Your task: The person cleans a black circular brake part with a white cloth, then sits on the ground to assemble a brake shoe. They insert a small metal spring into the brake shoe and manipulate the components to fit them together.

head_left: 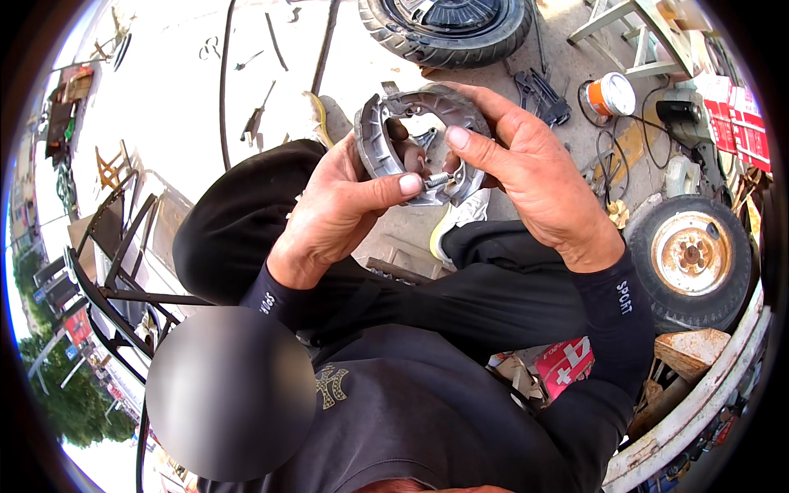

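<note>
Between my two hands I hold a pair of brake shoes (377, 135), grey curved metal pieces that together form a ring. A small coil spring (436, 180) spans the gap at the ring's near side. My left hand (345, 185) is closed round the left shoe, its thumb beside the spring. Round the right shoe my right hand (534, 168) is closed as well, the thumb lying over the ring's inner edge. Some fingertips show through the ring's middle; the others are hidden behind the shoes.
A tyre with a dark hub (448, 37) lies ahead on the ground. A rusty-rimmed wheel (692, 252) is at my right, near an orange-and-white tin (611, 94), cables and a wooden stool (637, 37). A screwdriver (258, 112) lies ahead left; a metal frame (123, 271) stands left.
</note>
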Available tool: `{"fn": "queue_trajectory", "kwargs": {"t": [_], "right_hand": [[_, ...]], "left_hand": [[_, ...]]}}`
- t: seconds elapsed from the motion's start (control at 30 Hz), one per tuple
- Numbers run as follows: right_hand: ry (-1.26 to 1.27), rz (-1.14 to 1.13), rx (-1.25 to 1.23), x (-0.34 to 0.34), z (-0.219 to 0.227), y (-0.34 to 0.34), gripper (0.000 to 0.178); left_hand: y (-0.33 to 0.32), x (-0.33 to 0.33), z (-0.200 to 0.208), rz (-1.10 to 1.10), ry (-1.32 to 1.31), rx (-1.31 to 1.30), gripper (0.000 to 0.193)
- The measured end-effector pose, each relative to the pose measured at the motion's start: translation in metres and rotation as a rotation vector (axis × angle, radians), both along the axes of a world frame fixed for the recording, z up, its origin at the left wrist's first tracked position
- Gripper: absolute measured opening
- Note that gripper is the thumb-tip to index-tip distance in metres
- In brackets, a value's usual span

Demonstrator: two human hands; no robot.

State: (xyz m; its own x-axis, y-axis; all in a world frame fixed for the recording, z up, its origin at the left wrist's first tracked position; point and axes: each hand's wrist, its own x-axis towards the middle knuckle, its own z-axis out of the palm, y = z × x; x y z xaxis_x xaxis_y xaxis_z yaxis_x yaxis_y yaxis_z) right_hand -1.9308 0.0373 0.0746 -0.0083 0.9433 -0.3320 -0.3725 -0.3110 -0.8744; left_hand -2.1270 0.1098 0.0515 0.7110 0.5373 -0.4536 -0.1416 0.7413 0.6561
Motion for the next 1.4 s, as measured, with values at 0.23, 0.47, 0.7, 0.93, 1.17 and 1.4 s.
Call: {"fn": "queue_trajectory", "kwargs": {"t": [0.23,0.47,0.7,0.93,1.17,1.4], "right_hand": [[-0.052,-0.037,0.06,-0.003,-0.005,0.0,0.037],[-0.047,0.029,0.025,0.0,-0.005,0.0,0.041],[0.018,0.056,0.003,0.003,-0.007,0.002,0.041],[0.027,0.058,0.04,-0.002,-0.01,0.003,0.044],[0.029,-0.032,0.051,-0.008,-0.009,0.001,0.036],[-0.004,-0.006,0.061,-0.009,-0.011,0.0,0.036]], "left_hand": [[-0.001,0.004,0.002,0.017,-0.015,-0.02,0.039],[-0.002,0.002,-0.003,-0.016,0.027,0.0,0.038],[-0.003,0.003,-0.001,-0.012,-0.014,-0.036,0.036],[-0.004,0.003,-0.003,0.013,-0.05,-0.044,0.036],[-0.002,0.004,-0.006,-0.016,-0.075,-0.032,0.042],[-0.003,0.002,-0.007,-0.022,-0.043,-0.057,0.051]]}}
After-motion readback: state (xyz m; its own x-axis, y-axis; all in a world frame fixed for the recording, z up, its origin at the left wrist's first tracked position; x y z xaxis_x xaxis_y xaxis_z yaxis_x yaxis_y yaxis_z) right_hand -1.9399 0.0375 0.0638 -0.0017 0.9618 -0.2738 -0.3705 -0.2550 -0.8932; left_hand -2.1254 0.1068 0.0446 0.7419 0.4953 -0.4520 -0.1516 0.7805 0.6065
